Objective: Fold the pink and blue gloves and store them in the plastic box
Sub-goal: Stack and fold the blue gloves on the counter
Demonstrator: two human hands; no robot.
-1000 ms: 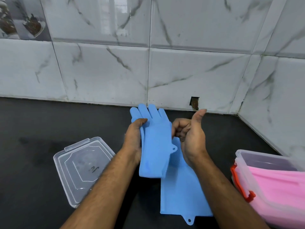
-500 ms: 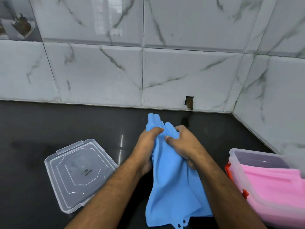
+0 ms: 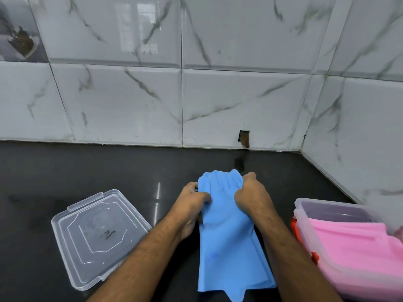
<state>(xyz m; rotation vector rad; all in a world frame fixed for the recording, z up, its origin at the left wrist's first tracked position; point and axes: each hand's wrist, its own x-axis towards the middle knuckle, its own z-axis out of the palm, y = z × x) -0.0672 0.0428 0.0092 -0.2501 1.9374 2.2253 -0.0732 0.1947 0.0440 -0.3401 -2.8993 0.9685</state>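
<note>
Two blue gloves (image 3: 226, 243) lie stacked on the black counter, fingers pointing toward the wall, cuffs near me. My left hand (image 3: 192, 205) grips their left edge by the palm. My right hand (image 3: 250, 198) is closed on the right edge near the fingers. At the right stands the clear plastic box (image 3: 305, 223) with pink gloves (image 3: 353, 253) folded inside it.
The box's clear lid (image 3: 98, 236) lies flat on the black counter (image 3: 87, 171) at the left. A marble-tiled wall runs along the back and turns the corner on the right. An orange latch (image 3: 295, 227) sits on the box's left side.
The lifted blue glove has come down onto the other one. Both hands have moved out to the sides of the stacked pair, which now lies flatter and straighter on the counter.
</note>
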